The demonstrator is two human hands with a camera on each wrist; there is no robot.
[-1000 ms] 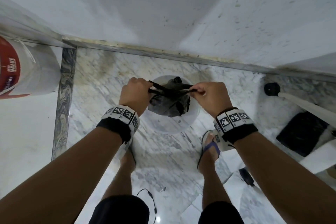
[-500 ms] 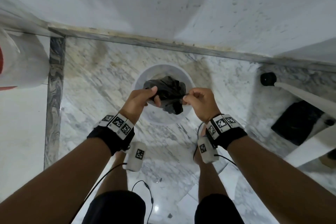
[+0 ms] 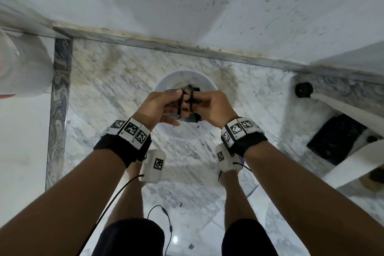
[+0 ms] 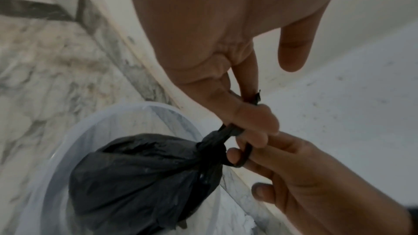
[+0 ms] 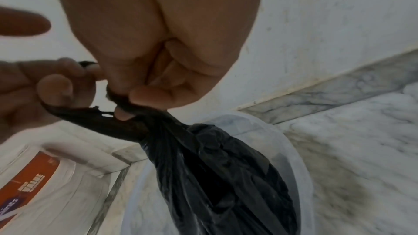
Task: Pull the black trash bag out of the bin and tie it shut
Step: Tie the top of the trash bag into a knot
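A: Over a marble floor [image 3: 108,93], the left hand [image 3: 160,106] and right hand [image 3: 209,106] meet above a round, translucent white bin [image 3: 166,83]. Each pinches a twisted black strip at the neck of the black trash bag [image 4: 144,174], fingers curled round the thin tails. The bag hangs from that grip, its bulging body just over the bin's mouth.

B: And the risk?

A: The film looks thin, crinkled and glossy, and one strip shows a small tear near the right hand's fingertips [image 5: 122,113]. A hard tug could likely snap a tail before the knot seats. If either pinch slips, the bag would probably drop back into the bin, or the neck could loosen.

B: Anything else nearby?

A: A white plastic sack [image 3: 22,64] with red print sits far left. A dark flat object [image 3: 334,141] lies right, against a pale, speckled wall [image 3: 270,16].
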